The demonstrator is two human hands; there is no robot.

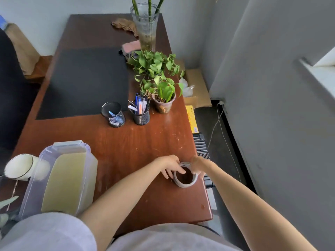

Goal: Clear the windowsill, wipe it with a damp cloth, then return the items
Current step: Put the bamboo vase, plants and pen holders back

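A wooden desk is seen from above, and a person's two bare arms are stretched forward over it. A small round pot, filled with dark soil, is placed on the desk close to its right edge, toward the near corner. The pot is held from both sides. The left hand is curled against the left rim, with a finger hooked over the edge. The right hand is curled over the right rim.

Farther back along the right side of the desk, a leafy plant is set in a clear cup. Just to its left, two black mesh holders are placed side by side: one is packed with pens, the other is nearly empty. At the far end, a tall glass vase with green stems is seen, and a crumpled brown cloth lies beside it. The middle of the desk is covered by a dark mat. At the near left, a pale yellow sheet is held in a clear plastic box.

At the upper right, part of a white windowsill is visible, well apart from the desk.
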